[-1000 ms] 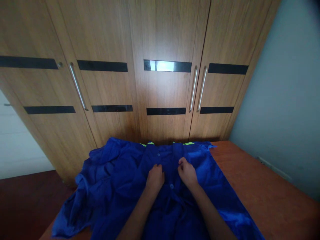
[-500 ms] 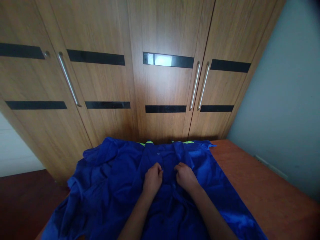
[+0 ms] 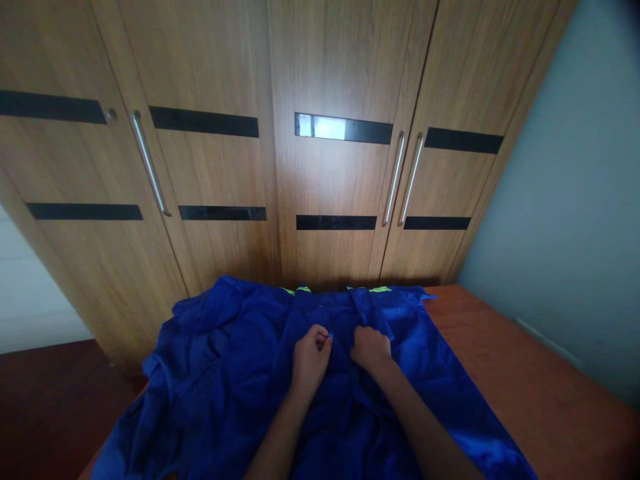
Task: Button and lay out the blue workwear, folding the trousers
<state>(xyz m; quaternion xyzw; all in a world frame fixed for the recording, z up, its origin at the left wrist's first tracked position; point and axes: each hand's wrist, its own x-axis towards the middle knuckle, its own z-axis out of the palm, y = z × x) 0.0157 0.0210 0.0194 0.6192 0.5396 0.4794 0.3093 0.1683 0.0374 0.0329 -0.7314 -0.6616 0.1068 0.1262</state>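
Observation:
A blue work jacket [image 3: 260, 360] with lime-yellow strips along its far edge lies spread out before me, its fabric creased. My left hand [image 3: 311, 353] is closed in a pinch on the jacket's front, thumb against forefinger. A small pale spot shows at those fingertips, too small to make out for certain. Just to the right, my right hand [image 3: 371, 347] is curled shut on the cloth of the opposite side of the front. Its fingertips are hidden under the knuckles. A narrow stretch of blue fabric separates the two hands.
The jacket rests on a reddish-brown surface [image 3: 480, 333] that shows on the right. Behind it stands a wooden wardrobe [image 3: 330, 180] with long metal handles and dark strips. A pale wall [image 3: 565, 200] borders the right side. Dark red floor [image 3: 50, 400] appears at lower left.
My left hand has turned slightly, its pinch more visible and its fingertips a little farther right. The right hand has rolled so its knuckles face up. The view has shifted slightly.

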